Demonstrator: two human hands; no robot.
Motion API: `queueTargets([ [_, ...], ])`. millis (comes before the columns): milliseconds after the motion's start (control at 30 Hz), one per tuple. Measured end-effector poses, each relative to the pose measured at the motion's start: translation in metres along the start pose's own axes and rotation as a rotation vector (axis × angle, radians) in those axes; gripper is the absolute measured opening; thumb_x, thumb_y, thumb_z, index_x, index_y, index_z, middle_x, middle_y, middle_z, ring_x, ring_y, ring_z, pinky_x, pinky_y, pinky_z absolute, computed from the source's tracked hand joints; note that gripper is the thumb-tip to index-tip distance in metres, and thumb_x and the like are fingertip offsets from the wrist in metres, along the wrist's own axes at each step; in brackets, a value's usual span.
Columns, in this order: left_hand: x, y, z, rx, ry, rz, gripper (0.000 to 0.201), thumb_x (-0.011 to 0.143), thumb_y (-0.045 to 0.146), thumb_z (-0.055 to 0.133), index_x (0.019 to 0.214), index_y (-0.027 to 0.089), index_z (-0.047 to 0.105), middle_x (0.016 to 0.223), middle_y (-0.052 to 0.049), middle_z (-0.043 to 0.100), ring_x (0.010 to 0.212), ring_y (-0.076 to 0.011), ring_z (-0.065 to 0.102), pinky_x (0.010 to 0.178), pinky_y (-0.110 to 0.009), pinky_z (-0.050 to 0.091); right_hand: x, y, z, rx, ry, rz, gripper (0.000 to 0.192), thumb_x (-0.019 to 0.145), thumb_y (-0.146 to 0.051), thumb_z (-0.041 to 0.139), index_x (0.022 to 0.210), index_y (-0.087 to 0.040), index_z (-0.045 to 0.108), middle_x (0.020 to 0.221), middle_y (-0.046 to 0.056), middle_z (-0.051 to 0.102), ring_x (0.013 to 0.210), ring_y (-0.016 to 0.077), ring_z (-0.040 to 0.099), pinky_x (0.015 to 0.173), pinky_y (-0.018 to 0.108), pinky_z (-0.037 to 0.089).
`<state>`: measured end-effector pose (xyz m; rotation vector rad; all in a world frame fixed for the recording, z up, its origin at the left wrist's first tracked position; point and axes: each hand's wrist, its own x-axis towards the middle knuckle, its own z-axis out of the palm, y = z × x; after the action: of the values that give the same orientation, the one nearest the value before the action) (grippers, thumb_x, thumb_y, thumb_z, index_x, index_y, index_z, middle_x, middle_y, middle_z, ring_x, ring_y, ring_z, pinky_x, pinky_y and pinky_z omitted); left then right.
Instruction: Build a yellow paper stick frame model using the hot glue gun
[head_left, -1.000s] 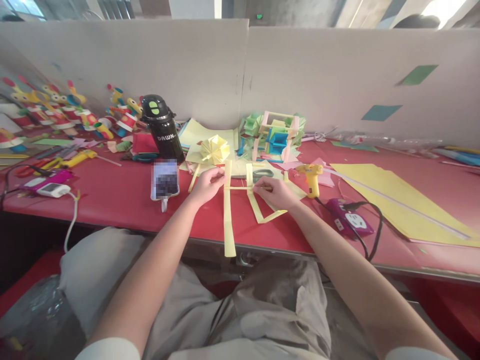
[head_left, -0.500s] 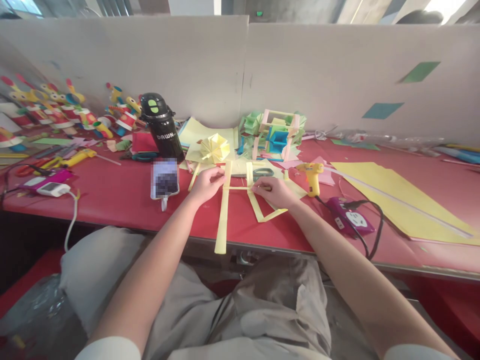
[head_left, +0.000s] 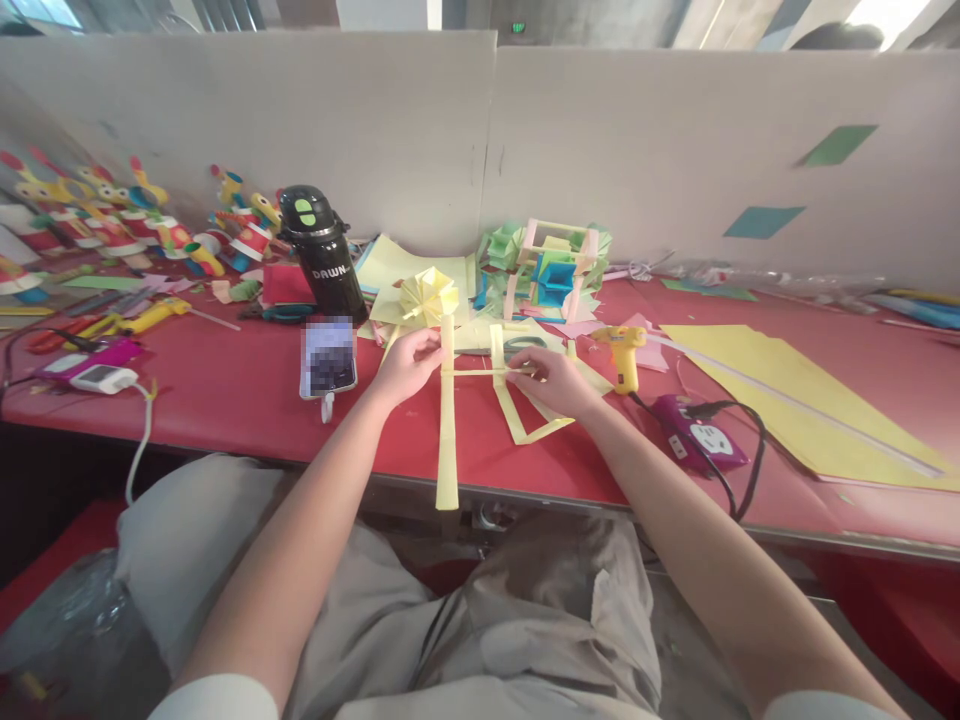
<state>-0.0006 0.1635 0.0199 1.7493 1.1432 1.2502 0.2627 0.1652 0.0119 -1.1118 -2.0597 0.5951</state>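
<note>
My left hand pinches a long yellow paper strip near its top; the strip runs toward me and hangs past the red table's front edge. My right hand presses a thin yellow cross strip that joins the long strip to a second bent yellow strip lying on the table. A folded yellow paper fan sits just behind my left hand.
A phone on a cable lies left of my left hand, beside a black bottle. A yellow glue gun and purple power strip lie to the right. Large yellow sheets, a coloured paper lantern and craft figures fill the back.
The long strip's lower end swung left, then back toward the middle. My left hand shifted slightly up and left along the strip; the right hand barely moved.
</note>
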Motion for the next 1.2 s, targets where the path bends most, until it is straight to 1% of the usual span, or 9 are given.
queueTargets([
  [333,0.003,-0.001,-0.011,0.139,0.014,0.028,0.014,0.083,0.028,0.063,0.093,0.018,0.062,0.097,-0.008,0.069,0.094,-0.0222,0.066,0.085,-0.036,0.052,0.001,-0.009,0.003,0.084,0.018,-0.085,0.031,0.083,-0.051,0.066,0.082,-0.021,0.074,0.085,0.008,0.063,0.072,0.0192,0.06,0.063,0.034,0.05],
  [467,0.001,0.005,-0.01,0.237,0.257,0.096,0.039,0.082,0.023,0.064,0.119,0.02,0.054,0.12,-0.011,0.061,0.102,-0.022,0.063,0.085,-0.035,0.052,0.002,-0.008,0.006,0.085,0.018,-0.097,0.032,0.084,-0.051,0.066,0.083,-0.021,0.076,0.086,0.008,0.064,0.07,0.0186,0.058,0.061,0.034,0.049],
  [567,-0.004,0.021,-0.007,0.416,0.382,0.292,0.033,0.085,0.017,0.057,0.118,0.019,0.056,0.12,-0.012,0.06,0.109,-0.0226,0.059,0.091,-0.036,0.05,0.003,-0.006,0.008,0.079,0.016,-0.112,0.029,0.084,-0.048,0.066,0.085,-0.021,0.076,0.087,0.007,0.063,0.07,0.0174,0.058,0.062,0.033,0.048],
  [633,-0.009,0.034,-0.001,0.488,0.248,0.399,0.019,0.088,0.016,0.052,0.104,0.019,0.061,0.106,-0.008,0.065,0.101,-0.0208,0.061,0.088,-0.035,0.051,0.004,-0.006,0.01,0.069,0.027,-0.139,0.027,0.085,-0.046,0.067,0.084,-0.02,0.076,0.086,0.007,0.063,0.069,0.0166,0.057,0.062,0.032,0.048],
  [667,-0.011,0.04,0.002,0.506,0.115,0.414,0.016,0.09,0.017,0.05,0.101,0.019,0.062,0.102,-0.006,0.067,0.098,-0.0198,0.063,0.086,-0.034,0.051,0.004,-0.005,0.01,0.063,0.029,-0.156,0.026,0.085,-0.045,0.067,0.083,-0.02,0.076,0.086,0.007,0.063,0.069,0.0164,0.057,0.062,0.032,0.048],
  [733,-0.015,0.049,0.01,0.544,-0.072,0.393,0.015,0.09,0.017,0.051,0.098,0.02,0.063,0.101,-0.004,0.069,0.093,-0.0186,0.064,0.081,-0.032,0.052,0.005,-0.005,0.011,0.048,0.026,-0.185,0.023,0.086,-0.042,0.067,0.082,-0.021,0.076,0.085,0.007,0.063,0.068,0.0162,0.057,0.062,0.032,0.047],
  [800,-0.019,0.051,0.018,0.612,-0.191,0.346,0.014,0.089,0.018,0.053,0.097,0.021,0.065,0.1,-0.003,0.071,0.09,-0.0191,0.065,0.077,-0.032,0.051,0.006,-0.005,0.012,0.032,0.03,-0.195,0.021,0.086,-0.041,0.068,0.084,-0.022,0.077,0.085,0.006,0.063,0.068,0.0162,0.057,0.062,0.032,0.047],
  [933,-0.019,0.045,0.028,0.73,-0.266,0.263,0.013,0.086,0.018,0.058,0.097,0.021,0.066,0.099,-0.004,0.071,0.086,-0.0214,0.066,0.072,-0.032,0.05,0.006,-0.005,0.013,0.022,0.044,-0.189,0.021,0.086,-0.041,0.068,0.087,-0.022,0.077,0.086,0.006,0.063,0.068,0.0164,0.057,0.062,0.032,0.047],
  [1200,-0.014,0.034,0.032,0.75,-0.242,0.248,0.017,0.087,0.013,0.055,0.097,0.02,0.067,0.099,-0.004,0.073,0.082,-0.0205,0.066,0.067,-0.03,0.046,0.005,-0.012,0.012,0.044,0.032,-0.186,0.031,0.084,-0.051,0.067,0.084,-0.022,0.076,0.085,0.007,0.063,0.067,0.0161,0.055,0.062,0.032,0.047],
])
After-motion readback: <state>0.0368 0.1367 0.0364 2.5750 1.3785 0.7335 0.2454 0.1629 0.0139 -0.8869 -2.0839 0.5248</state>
